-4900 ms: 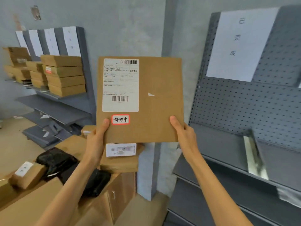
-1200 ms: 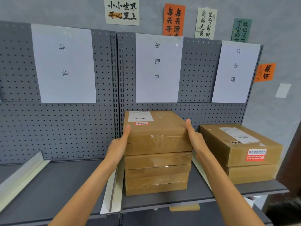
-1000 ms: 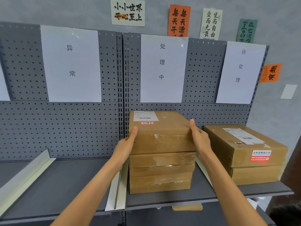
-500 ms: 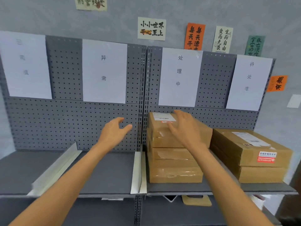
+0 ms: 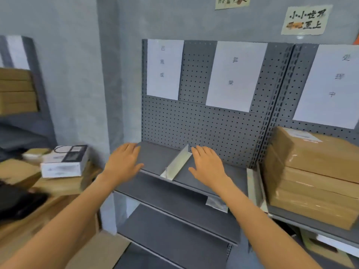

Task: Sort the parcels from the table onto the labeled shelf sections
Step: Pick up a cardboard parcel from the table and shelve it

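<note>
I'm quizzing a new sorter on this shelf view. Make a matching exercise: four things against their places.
Things:
1. stack of brown parcels
2. white box
3. metal divider
4. left hand

Places:
A. on the shelf between the two hands
B. at the shelf's left front corner
C. on cartons at far left
D. right section of the shelf

Pairs: 1-D, 2-C, 3-A, 4-B

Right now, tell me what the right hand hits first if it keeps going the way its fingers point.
Most likely the grey pegboard back panel behind the shelf. The right hand is open and empty; depth is hard to judge.
</note>
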A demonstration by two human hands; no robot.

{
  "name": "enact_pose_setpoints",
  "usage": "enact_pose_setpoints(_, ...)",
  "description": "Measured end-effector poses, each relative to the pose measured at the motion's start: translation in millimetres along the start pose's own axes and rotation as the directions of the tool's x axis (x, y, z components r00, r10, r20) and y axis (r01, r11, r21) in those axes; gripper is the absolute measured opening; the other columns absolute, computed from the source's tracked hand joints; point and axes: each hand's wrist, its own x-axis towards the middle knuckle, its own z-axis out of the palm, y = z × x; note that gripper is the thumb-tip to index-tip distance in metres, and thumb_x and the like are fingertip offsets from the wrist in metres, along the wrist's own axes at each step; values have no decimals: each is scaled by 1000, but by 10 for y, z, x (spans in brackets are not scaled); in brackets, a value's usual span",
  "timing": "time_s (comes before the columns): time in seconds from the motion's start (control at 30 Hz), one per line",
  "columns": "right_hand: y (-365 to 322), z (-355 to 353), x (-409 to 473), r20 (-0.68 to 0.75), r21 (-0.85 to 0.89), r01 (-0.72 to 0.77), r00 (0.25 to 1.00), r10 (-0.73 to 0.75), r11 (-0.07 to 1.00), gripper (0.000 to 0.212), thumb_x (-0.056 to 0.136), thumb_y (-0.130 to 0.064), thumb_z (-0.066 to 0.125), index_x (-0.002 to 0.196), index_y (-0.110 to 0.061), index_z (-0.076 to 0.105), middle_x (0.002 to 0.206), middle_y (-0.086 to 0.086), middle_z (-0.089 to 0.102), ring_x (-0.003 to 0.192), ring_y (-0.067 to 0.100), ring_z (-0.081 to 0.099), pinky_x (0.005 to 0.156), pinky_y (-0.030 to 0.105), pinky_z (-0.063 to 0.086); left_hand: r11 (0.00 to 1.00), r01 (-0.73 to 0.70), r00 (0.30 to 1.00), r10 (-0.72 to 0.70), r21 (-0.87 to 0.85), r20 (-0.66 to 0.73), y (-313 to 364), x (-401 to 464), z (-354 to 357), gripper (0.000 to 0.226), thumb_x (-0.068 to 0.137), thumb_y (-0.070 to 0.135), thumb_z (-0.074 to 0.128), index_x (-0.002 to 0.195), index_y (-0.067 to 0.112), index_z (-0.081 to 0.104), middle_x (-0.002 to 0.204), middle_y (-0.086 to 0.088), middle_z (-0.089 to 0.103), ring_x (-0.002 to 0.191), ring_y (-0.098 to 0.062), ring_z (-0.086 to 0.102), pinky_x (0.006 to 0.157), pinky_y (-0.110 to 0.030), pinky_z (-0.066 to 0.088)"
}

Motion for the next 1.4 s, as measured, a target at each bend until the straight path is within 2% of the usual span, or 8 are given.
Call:
enact_pose_setpoints(0.13, -841, 15, 282, -17, 119, 127, 992, -126, 985, 71, 95, -44, 50, 148, -6, 24, 148, 8, 36, 134, 26, 34, 110, 33, 28, 988, 148, 989, -148, 36, 23, -755, -606, -31, 57, 90, 39, 61, 131, 2, 50, 137, -16, 49, 127, -32, 45, 104, -39, 33)
enact_pose_setpoints(0.27, -1536, -22, 493, -57, 190, 232, 973, -225, 954, 66, 95, -42, 51, 146, -7, 28, 144, 9, 41, 130, 27, 38, 107, 33, 31, 948, 312, 948, -315, 61, 48, -1301, -1191, -149, 59, 92, 43, 56, 139, 11, 42, 145, -6, 42, 130, -26, 42, 100, -36, 40)
enact_pose_setpoints(0.33, -1944, -36, 607, -97, 222, 321, 947, -307, 921, 66, 94, -41, 53, 145, -6, 30, 144, 10, 41, 131, 27, 37, 110, 33, 27, 910, 403, 910, -410, 100, 59, -1576, -1535, -263, 62, 92, 47, 54, 142, 13, 38, 144, -3, 43, 129, -23, 44, 99, -34, 43)
enact_pose_setpoints(0.5, -2864, -51, 826, -117, 256, 464, 886, -450, 848, 71, 91, -42, 57, 146, -5, 30, 147, 12, 37, 137, 27, 31, 113, 33, 19, 794, 581, 801, -597, 180, 45, -2128, -2281, -439, 67, 91, 47, 56, 146, 15, 34, 149, -3, 39, 136, -22, 37, 105, -34, 39)
enact_pose_setpoints(0.63, -3548, 17, 904, -143, 314, 549, 834, -532, 775, 69, 87, -44, 60, 141, -7, 38, 141, 11, 44, 130, 26, 40, 107, 33, 31, 696, 681, 705, -707, 228, 56, -2473, -2833, -489, 66, 91, 47, 56, 145, 16, 33, 148, -2, 39, 136, -23, 37, 103, -35, 40)
enact_pose_setpoints(0.83, -4275, 154, 1124, -173, 371, 637, 762, -624, 676, 64, 87, -50, 59, 135, -11, 43, 134, 6, 51, 122, 25, 46, 101, 35, 38, 567, 779, 583, -812, 268, 23, -2841, -3352, -418, 62, 90, 46, 58, 142, 20, 38, 146, -1, 44, 135, -21, 39, 106, -36, 39)
enact_pose_setpoints(1.03, -4744, 385, 1586, -185, 368, 702, 698, -692, 610, 74, 89, -51, 57, 146, -9, 34, 145, 6, 43, 133, 24, 39, 110, 34, 31, 463, 839, 477, -879, 287, 24, -3305, -3382, -180, 60, 87, 44, 63, 138, 19, 44, 139, -1, 50, 130, -20, 44, 101, -35, 44)
enact_pose_setpoints(1.4, -5256, 927, 2265, -118, 390, 743, 627, -770, 545, 65, 90, -49, 57, 138, -9, 40, 138, 7, 48, 127, 24, 44, 105, 33, 36, 381, 877, 379, -923, 293, 67, -3953, -3182, 428, 58, 86, 45, 63, 134, 18, 46, 133, -2, 53, 125, -22, 47, 94, -36, 47)
